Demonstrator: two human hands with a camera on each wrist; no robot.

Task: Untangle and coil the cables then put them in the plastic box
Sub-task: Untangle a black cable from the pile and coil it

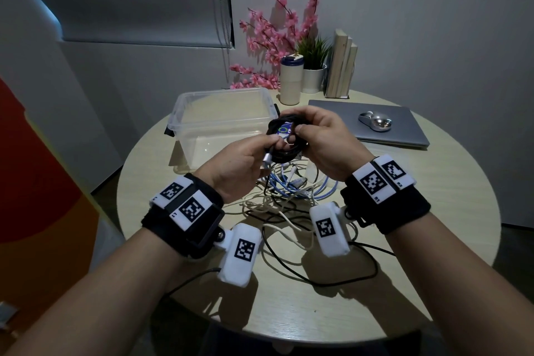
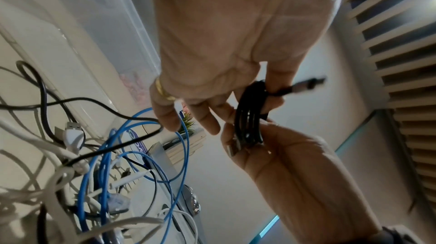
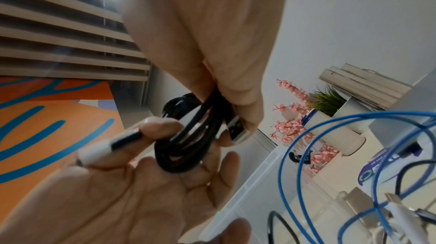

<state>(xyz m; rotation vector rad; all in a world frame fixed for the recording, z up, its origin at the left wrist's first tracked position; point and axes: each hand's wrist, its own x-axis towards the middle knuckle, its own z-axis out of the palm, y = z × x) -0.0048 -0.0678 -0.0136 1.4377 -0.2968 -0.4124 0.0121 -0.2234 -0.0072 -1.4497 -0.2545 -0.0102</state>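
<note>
Hands meet mid-frame above the table: left hand [image 1: 239, 165] pinches the coiled black USB cable [image 1: 284, 139] near its silver plug, right hand [image 1: 323, 139] grips the coil, beside the clear plastic box [image 1: 185, 113].

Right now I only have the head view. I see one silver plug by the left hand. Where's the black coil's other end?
Observer: Right wrist view shows a USB-A plug held against the black coil by the right hand.
Operator: Left grip round the coil too?
Observer: No. In the left wrist view the left hand pinches the coil's free lead just behind the silver plug. Its other fingers are spread, not curled round the loops.
</note>
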